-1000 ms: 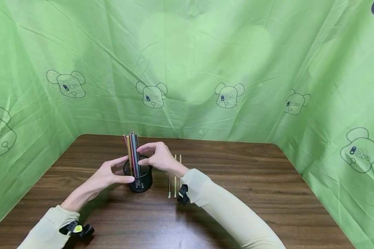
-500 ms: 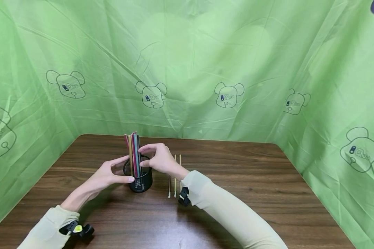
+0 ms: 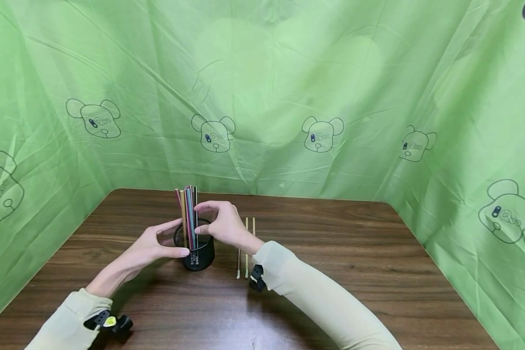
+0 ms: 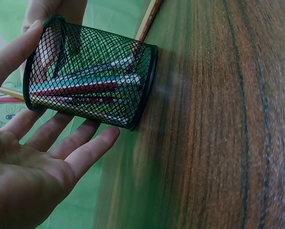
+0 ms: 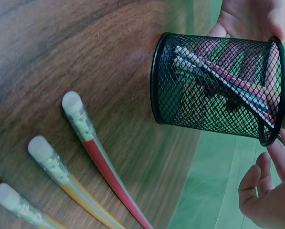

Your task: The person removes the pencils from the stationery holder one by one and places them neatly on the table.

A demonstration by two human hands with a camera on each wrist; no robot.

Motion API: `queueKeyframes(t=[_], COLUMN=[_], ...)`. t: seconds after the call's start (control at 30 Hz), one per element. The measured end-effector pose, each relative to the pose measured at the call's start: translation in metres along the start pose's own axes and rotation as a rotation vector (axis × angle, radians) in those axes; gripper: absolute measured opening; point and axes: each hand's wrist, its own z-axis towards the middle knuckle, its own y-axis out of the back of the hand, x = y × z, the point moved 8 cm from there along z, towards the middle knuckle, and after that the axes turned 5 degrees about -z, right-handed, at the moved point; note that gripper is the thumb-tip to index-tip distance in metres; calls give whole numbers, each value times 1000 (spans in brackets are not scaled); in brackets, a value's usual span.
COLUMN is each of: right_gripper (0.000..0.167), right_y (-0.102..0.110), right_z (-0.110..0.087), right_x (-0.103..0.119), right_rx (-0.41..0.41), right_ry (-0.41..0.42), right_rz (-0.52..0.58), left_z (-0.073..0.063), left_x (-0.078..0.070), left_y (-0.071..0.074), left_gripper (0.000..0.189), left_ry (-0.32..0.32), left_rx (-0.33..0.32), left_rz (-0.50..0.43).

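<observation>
A black mesh pencil cup (image 3: 202, 259) stands upright on the table, holding several striped pencils (image 3: 187, 211), eraser ends down. My left hand (image 3: 150, 244) grips the cup from the left, thumb at the near rim. In the left wrist view, the other fingers (image 4: 87, 152) spread along the cup's side. Over the rim, my right hand (image 3: 228, 224) pinches a dark pencil (image 3: 196, 195) at the right side of the bunch, index finger above the thumb. Through the mesh, the white erasers (image 5: 183, 52) show near the cup's bottom.
To the right of the cup, three pencils lie side by side: a red one (image 5: 109, 167), a yellow one (image 5: 80, 191) and another yellowish one (image 5: 25, 210), erasers toward the person. Green cloth (image 3: 267, 97) hangs behind the wooden table (image 3: 354, 253).
The dark pencil's top has shifted slightly right and stands straighter, a little apart from the bunch. The bunch's tops have also moved slightly right. My left hand stays on the cup.
</observation>
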Motion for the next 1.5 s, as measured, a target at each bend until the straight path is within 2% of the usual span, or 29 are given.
queueKeyframes(t=[0.27, 0.37, 0.63, 1.0, 1.13, 1.37, 1.5], right_gripper=[59, 59, 58, 58, 57, 59, 60], right_y=[-7, -8, -6, -2, 1, 7, 11], right_z=[-2, -2, 1, 3, 3, 6, 6], right_x=[5, 6, 5, 2, 2, 1, -1], right_rx=[33, 32, -12, -77, -94, -94, -102], right_ry=[16, 16, 8, -21, -24, -30, -42], right_rz=[11, -15, -99, -141, -135, -53, -40], left_z=[-1, -1, -2, -2, -2, -2, -2], left_x=[-1, 0, 1, 1, 1, 2, 2], left_y=[0, 0, 2, 2, 2, 3, 3], left_gripper=[88, 89, 91, 92, 93, 92, 91], left_ry=[6, 11, 19, 25, 27, 43, 38], left_rx=[-1, -4, -21, -15, -19, -32, -25], left_rz=[-3, 0, 28, 37, 45, 64, 48])
